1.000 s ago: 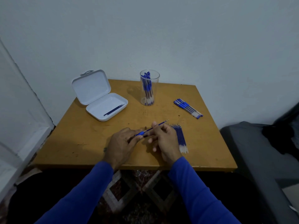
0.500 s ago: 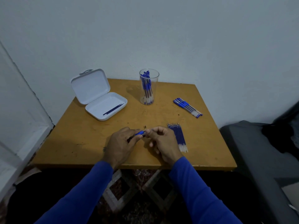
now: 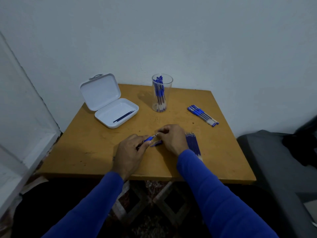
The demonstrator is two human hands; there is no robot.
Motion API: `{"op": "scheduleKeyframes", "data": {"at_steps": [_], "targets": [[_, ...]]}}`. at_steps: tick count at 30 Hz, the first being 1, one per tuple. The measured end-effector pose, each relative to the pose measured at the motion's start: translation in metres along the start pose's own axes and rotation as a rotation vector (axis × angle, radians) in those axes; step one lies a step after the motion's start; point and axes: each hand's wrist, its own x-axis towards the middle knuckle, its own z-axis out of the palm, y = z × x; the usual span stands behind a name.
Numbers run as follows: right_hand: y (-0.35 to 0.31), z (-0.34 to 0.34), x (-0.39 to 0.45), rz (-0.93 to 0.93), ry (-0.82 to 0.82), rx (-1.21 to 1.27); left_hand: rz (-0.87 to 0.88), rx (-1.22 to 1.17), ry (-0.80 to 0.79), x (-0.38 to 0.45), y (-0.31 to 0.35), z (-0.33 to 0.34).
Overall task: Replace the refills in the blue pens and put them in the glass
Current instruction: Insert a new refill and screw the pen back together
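My left hand (image 3: 131,152) grips a blue pen (image 3: 148,138) by its barrel, tip pointing right. My right hand (image 3: 172,139) pinches the pen's metal tip end. A blue pen cap (image 3: 156,143) lies on the table just below the two hands. A row of blue refills (image 3: 193,143) lies right of my right hand, partly hidden by my sleeve. The clear glass (image 3: 162,92) stands at the back centre with several blue pens in it. More blue pens (image 3: 202,115) lie in a bunch at the right.
The wooden table (image 3: 96,148) holds an open white case (image 3: 109,102) at the back left with a dark refill (image 3: 123,116) in its tray. A white wall is behind, a dark grey seat (image 3: 277,162) to the right.
A second ago a refill stuck far out of the pen. It has slid into the barrel, and my right hand has moved left to the pen's tip.
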Motion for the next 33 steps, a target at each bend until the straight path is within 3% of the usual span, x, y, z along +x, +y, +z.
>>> {"op": "scheduleKeyframes", "data": {"at_steps": [7, 12, 15, 19, 33], "targets": [[0.000, 0.010, 0.007, 0.059, -0.013, 0.009, -0.020, -0.038, 0.017, 0.000, 0.001, 0.000], [0.006, 0.001, -0.008, 0.098, 0.104, 0.409, -0.023, -0.041, 0.006, 0.000, 0.000, 0.001], [0.012, -0.004, -0.023, 0.114, 0.090, 0.586, -0.014, -0.029, -0.005, 0.000, 0.000, 0.002], [0.019, -0.006, -0.035, 0.039, -0.018, 0.554, -0.018, 0.003, -0.032, 0.000, -0.001, 0.002], [0.017, -0.017, -0.038, -0.057, -0.160, 0.411, 0.040, 0.009, -0.075, 0.000, -0.004, 0.003]]}}
